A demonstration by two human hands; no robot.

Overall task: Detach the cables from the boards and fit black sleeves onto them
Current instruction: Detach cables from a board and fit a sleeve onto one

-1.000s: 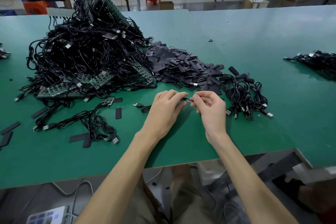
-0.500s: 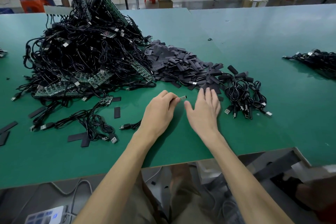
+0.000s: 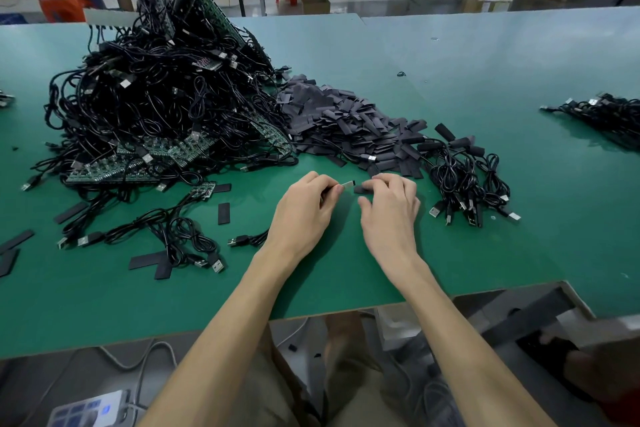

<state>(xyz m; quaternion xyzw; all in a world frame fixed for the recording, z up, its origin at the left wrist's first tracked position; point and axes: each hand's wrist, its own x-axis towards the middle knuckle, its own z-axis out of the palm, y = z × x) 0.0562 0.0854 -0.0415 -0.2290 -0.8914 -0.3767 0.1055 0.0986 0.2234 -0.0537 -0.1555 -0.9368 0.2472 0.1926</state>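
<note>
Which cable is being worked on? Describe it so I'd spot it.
In front of the big cable heap on the green table are two hands. The left hand pinches a plug, the only one held, its silver tip pointing at the black sleeve under the right hand.

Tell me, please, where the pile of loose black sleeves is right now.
In the head view, the sleeve pile lies mid-table, right of the cable-and-board heap and left of the small cable bundle.
</note>
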